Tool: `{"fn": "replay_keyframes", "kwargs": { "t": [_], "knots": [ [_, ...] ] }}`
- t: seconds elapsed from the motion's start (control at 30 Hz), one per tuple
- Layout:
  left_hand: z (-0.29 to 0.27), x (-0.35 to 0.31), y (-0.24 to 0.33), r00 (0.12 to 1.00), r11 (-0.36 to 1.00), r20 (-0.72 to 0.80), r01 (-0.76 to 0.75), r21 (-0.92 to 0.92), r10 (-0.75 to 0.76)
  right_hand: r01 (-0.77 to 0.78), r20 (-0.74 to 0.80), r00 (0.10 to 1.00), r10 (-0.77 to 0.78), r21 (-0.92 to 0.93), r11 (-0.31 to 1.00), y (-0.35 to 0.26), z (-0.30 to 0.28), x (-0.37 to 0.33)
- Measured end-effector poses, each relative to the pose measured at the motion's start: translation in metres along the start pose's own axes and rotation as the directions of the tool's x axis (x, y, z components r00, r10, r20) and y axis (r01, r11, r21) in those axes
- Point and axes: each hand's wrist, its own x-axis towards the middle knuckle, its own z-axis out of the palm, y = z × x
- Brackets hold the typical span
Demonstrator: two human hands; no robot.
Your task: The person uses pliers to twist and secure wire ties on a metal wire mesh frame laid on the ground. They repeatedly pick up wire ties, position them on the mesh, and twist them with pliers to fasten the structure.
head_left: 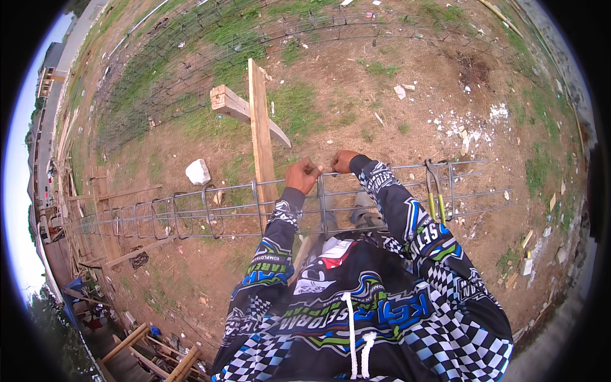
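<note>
A long rebar cage (219, 211) of thin steel rods and square stirrups runs across in front of me. My left hand (303, 176) is at its far top rod, just left of a stirrup (323, 197), with thumb and fingertips pinched together. On the other side of that stirrup, my right hand (344, 162) is closed, its fingers curled down by the same rod. Whatever the fingers hold is too small to make out. Farther right, pincers (435, 191) with yellow-green handles hang on the cage, jaws at the far rod, beside another stirrup (451, 188).
A wooden plank (259, 127) crosses under the cage, with a thick timber piece (232, 104) against it. A white stone (198, 172) lies left. More rebar cages (210, 51) stretch over the grass beyond. White rubble (468, 130) is scattered right; wooden poles (130, 344) stand lower left.
</note>
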Motion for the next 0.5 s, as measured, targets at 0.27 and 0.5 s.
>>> {"fn": "replay_keyframes", "kwargs": {
  "t": [0.27, 0.5],
  "knots": [
    [0.006, -0.019, -0.001, 0.992, 0.994, -0.072, -0.102, -0.04, 0.099, -0.021, 0.407, 0.913, 0.041, -0.053, 0.998, -0.017, 0.006, 0.033],
    [0.009, -0.015, -0.001, 0.996, 0.992, -0.068, 0.048, -0.12, -0.056, 0.092, -0.451, 0.893, -0.015, 0.149, 0.985, -0.064, -0.004, -0.099]
  ]
}}
